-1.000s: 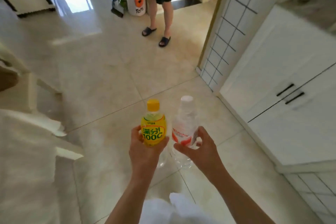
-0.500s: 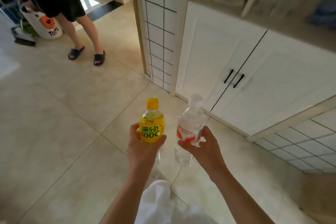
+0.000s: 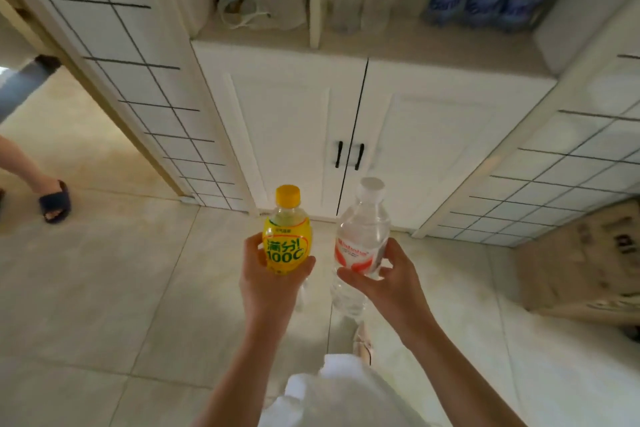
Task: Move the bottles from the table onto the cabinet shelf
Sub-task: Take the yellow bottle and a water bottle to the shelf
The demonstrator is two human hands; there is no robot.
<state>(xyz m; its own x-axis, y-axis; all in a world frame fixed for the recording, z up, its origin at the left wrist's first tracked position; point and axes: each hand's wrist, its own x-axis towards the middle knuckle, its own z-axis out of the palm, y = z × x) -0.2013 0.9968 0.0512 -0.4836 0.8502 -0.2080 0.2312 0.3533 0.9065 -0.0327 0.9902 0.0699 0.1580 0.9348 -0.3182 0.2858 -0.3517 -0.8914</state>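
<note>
Yellow-capped bottle (image 3: 286,243) sits upright in our left hand (image 3: 270,284), fingers wrapped around its label; our right hand (image 3: 388,282) is clamped on the clear water bottle (image 3: 360,246) beside it. We hold both above the floor (image 3: 104,288), before the white cabinet (image 3: 433,135), whose shelf (image 3: 415,42) carries other bottles.

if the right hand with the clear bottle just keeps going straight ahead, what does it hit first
Probably the white cabinet's right door, below the shelf. The right hand holds the clear bottle low, with open floor before it, though depth is unclear.
</note>
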